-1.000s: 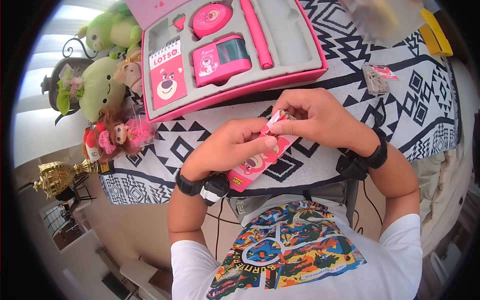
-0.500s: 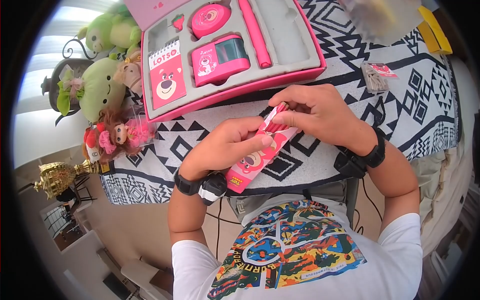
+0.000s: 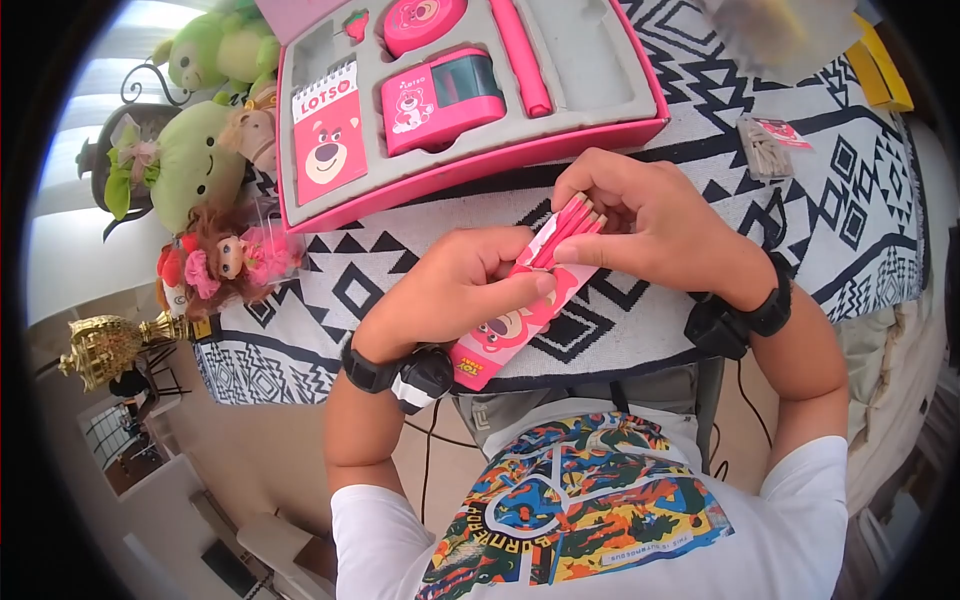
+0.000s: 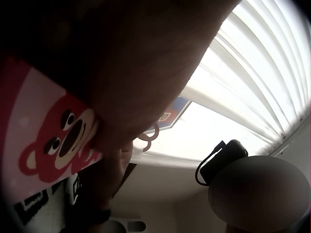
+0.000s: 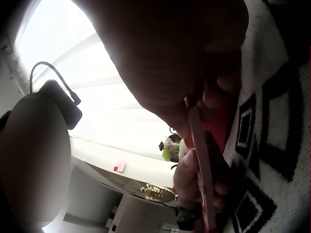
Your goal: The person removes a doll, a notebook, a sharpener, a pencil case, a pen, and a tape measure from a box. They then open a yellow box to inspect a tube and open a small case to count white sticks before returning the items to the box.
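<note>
In the head view a flat pink box of pencils [image 3: 483, 355] with a bear picture slants over the patterned cloth. My left hand [image 3: 445, 285] grips it around the middle, thumb lying across the front. Several pink pencils [image 3: 577, 226] stick out of its torn upper end. My right hand [image 3: 665, 225] pinches these pencils, the thumb on the near side and curled fingers behind. The left wrist view shows the bear print on the box [image 4: 53, 138] close up. Seen edge-on in the right wrist view, the box [image 5: 201, 160] runs between both hands.
Beyond the hands lies an open pink gift box [image 3: 480, 150] holding a notepad [image 3: 330, 140], a pencil sharpener [image 3: 440, 100] and a pink pen [image 3: 522, 60]. Plush toys [image 3: 205, 150], a doll [image 3: 232, 258] and a gold trophy [image 3: 105, 350] stand left. A small clear packet [image 3: 765, 150] lies right.
The pencils have slid further out of the box's open end, up past the right fingers. My right hand has shifted slightly up and away, while my left hand keeps its grip on the box.
</note>
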Demonstrator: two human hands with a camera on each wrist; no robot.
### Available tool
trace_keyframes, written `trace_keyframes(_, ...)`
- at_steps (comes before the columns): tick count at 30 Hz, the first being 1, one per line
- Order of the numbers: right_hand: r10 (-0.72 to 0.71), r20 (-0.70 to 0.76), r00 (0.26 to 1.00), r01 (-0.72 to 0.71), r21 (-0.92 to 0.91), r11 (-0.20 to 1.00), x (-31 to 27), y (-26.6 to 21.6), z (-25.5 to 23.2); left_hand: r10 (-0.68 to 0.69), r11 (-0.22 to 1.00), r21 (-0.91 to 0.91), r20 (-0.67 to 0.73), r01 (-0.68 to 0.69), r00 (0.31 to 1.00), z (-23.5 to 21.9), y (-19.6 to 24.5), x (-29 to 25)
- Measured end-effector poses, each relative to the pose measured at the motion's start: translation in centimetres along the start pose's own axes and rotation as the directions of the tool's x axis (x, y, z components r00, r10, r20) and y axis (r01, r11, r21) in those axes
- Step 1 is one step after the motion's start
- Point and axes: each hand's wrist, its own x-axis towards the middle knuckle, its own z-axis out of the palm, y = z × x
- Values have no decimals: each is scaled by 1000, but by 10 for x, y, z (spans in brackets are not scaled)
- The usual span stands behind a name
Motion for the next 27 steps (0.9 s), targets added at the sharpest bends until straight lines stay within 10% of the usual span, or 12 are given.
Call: trace_keyframes(27, -74, -67, 995, 72, -30, 997, 3, 4, 3, 63, 997, 47, 36, -64, 997, 3, -2, 0)
